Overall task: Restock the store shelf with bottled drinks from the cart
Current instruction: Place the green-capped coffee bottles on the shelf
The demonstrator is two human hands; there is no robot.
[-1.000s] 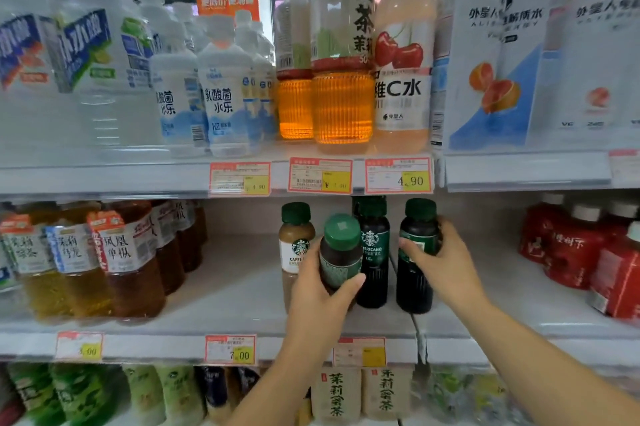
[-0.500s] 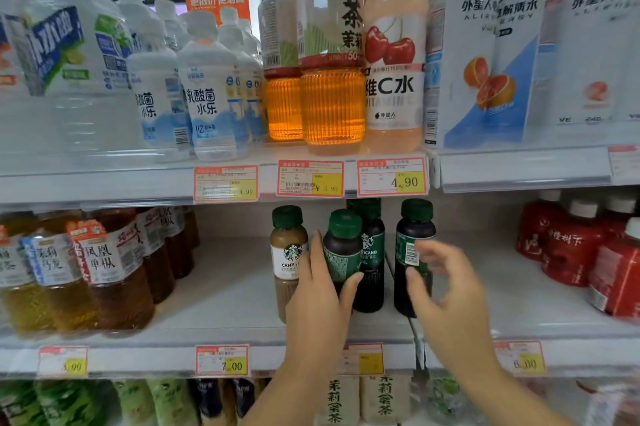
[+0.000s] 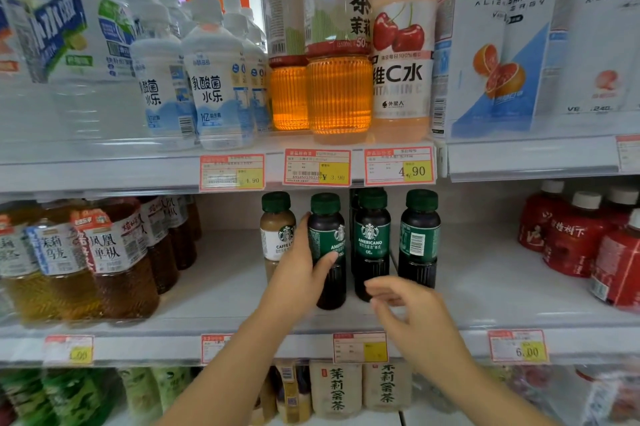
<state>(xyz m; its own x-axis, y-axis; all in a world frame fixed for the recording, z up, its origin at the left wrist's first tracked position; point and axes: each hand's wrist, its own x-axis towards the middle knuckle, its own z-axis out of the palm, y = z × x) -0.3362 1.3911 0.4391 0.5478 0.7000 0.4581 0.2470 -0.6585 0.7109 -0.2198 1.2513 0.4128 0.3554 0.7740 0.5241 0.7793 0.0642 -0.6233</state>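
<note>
The left grip (image 3: 298, 282) grasps the bottle (image 3: 327, 238), which stands upright on the shelf (image 3: 214, 287), axis vertical. The right grip (image 3: 412, 315) hangs released and empty, near its lower right.

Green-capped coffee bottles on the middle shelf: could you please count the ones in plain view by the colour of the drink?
Dark coffee bottles: 3
Light coffee bottles: 1
Total: 4
A further cap behind the middle dark one may belong to a fifth.
</note>
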